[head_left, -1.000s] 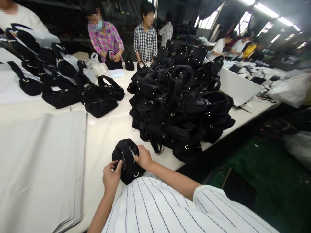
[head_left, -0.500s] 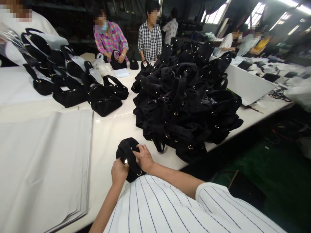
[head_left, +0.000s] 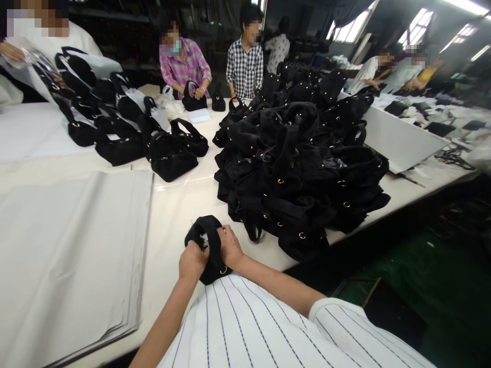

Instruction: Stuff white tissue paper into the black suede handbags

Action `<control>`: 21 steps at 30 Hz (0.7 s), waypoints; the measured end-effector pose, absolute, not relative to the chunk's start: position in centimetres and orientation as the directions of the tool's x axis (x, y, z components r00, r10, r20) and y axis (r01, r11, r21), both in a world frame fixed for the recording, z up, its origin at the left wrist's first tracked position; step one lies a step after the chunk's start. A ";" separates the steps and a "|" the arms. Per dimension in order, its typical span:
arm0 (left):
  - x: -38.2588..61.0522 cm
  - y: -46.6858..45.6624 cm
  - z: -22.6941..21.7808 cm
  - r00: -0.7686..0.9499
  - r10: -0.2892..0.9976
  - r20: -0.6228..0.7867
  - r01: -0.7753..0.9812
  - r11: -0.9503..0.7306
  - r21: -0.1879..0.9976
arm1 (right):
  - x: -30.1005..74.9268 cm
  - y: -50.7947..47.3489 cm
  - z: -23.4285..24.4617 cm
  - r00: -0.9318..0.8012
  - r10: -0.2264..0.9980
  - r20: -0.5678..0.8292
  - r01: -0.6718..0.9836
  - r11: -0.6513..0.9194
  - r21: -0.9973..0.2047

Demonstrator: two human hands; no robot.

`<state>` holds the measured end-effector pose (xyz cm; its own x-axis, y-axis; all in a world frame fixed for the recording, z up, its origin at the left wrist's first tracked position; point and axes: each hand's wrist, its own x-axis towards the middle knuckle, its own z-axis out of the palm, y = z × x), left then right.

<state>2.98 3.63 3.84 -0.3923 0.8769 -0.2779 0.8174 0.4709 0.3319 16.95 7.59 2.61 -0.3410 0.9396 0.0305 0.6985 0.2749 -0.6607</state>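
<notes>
A small black handbag [head_left: 209, 273] with a wide handle and a gold ring rests at the table's near edge, against my striped shirt. My left hand [head_left: 193, 260] grips the left side of its opening, fingers partly tucked inside and hidden. My right hand [head_left: 230, 248] is closed on the bag's right side, beside the handle, with its fingertips hidden. Something whitish shows inside the opening between the hands. Just beyond my right hand lies a large heap of black handbags [head_left: 291, 174] with gold rings.
A stack of large pale sheets [head_left: 76, 255] covers the table's left side. Rows of finished-looking black handbags [head_left: 174, 156] stand at the back left. A white board [head_left: 402, 135] stands right of the heap. Several people work across the table, one in a plaid shirt [head_left: 186, 61] handling a bag.
My left hand has shifted from the handle into the bag's opening, which now shows more of the whitish inside. The handle has moved right. The whole view has turned slightly left.
</notes>
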 end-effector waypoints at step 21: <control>3.2 1.3 0.7 -0.508 0.854 -0.112 0.460 0.380 0.802 | 15.6 8.7 1.3 -0.474 0.877 0.074 0.576 0.373 -0.728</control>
<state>3.20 1.34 0.68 -0.5080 0.8540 -0.1125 0.4605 0.3796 0.8024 15.58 8.68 1.26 -0.4741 0.8774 0.0742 0.5757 0.3726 -0.7278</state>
